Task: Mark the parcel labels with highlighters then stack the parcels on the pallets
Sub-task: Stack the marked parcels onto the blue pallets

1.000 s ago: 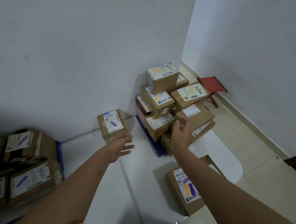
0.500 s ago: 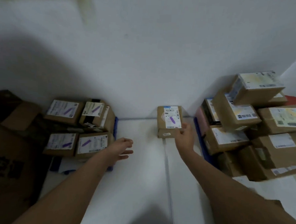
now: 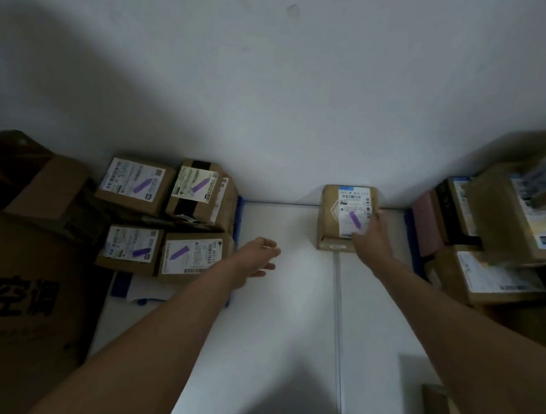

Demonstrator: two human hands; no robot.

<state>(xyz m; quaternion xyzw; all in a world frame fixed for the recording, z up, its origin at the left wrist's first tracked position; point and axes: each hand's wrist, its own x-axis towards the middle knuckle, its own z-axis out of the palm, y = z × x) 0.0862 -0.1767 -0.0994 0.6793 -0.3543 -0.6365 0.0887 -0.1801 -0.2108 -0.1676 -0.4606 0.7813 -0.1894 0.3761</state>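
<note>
Lone purple-marked parcel (image 3: 344,218) standing on the white floor (image 3: 278,318) against the white wall (image 3: 271,96), between the two stacks. The right hand (image 3: 369,237) lies on its right front corner, fingers over the label edge, likely starting a lift; whether they have closed cannot be told. The left hand (image 3: 258,256) hangs left of the parcel, fingers loosely curled, holding nothing. Further left, four purple-marked parcels (image 3: 166,217) sit on a blue pallet (image 3: 239,217), probably this parcel's destination. Right of the parcel, a second stack (image 3: 501,237) rests on another blue pallet (image 3: 416,246).
</note>
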